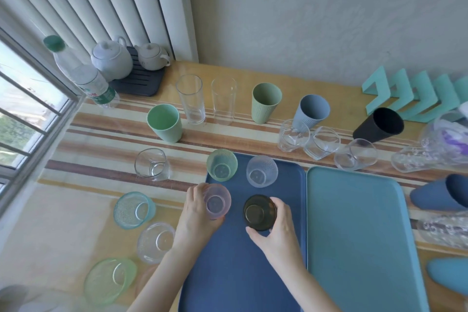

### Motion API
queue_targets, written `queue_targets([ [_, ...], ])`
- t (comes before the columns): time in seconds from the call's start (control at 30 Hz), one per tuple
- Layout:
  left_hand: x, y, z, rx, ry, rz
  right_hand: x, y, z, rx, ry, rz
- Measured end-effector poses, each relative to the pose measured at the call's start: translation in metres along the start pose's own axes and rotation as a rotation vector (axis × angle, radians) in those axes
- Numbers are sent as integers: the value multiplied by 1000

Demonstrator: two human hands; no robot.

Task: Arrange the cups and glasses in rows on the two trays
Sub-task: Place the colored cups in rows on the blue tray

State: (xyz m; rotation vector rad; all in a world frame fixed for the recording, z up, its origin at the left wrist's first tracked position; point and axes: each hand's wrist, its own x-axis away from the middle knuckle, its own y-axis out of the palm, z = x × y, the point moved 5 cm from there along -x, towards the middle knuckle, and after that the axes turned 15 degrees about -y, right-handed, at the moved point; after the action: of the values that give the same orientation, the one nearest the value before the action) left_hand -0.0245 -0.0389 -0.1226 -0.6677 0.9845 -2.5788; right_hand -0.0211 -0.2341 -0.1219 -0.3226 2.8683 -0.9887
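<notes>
Looking down through the head camera, I see both hands working over the dark blue tray (pixel 286 248), which lies on the striped tabletop (pixel 83 213) with a lighter teal tray (pixel 354 235) touching its right edge. My left hand (pixel 195 213) is wrapped around a pink textured glass (pixel 217 201) at the tray's left edge, and my right hand (pixel 278 225) is closed around a dark olive glass (pixel 259 212) just beside it. Farther back on the same tray stand a green textured glass (pixel 222 168) and a clear textured glass (pixel 261 171), side by side; I judge the two held glasses are being lined up as a second row behind that first pair. The teal tray holds nothing yet. Many more cups and glasses wait around the trays (tall clear tumblers, ribbed cups, small bowls of glass), so the task looks barely begun.
</notes>
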Motion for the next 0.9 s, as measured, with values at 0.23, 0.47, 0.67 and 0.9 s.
queue_targets([
  [0.23,0,0,0,-1,11,-13,1,1,-1,17,1,-3],
  [0.47,2,1,-3,-23,3,-23,0,3,-3,25,7,3],
  [0.67,2,2,-6,-43,-10,-48,-1,7,-3,-6,50,19],
  [0.9,30,-35,-9,-117,54,44,12,-8,-23,152,-64,28],
])
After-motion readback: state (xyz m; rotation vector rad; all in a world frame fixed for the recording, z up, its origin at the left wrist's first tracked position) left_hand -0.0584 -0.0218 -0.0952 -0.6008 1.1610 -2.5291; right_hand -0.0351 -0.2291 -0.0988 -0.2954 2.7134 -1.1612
